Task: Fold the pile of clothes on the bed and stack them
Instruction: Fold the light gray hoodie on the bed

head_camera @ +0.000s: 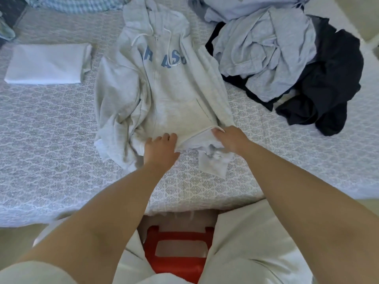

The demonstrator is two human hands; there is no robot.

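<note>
Grey zip hoodie [164,83] lies flat, front up, on the patterned bedspread [51,140], hood away from the person, blue letters across the chest. Left hand [161,149] rests on the hem near the zip, fingers curled onto the fabric. Right hand [230,138] just beside it, gripping the hem's other corner, which is lifted, pale lining showing. One sleeve is bunched outward of the left hand. Folded white cloth [46,64] well beyond the left hand. Unfolded pile [287,58] of light blue and dark clothes beyond the right hand. Red stool [178,253] under the person, between the knees.
</note>
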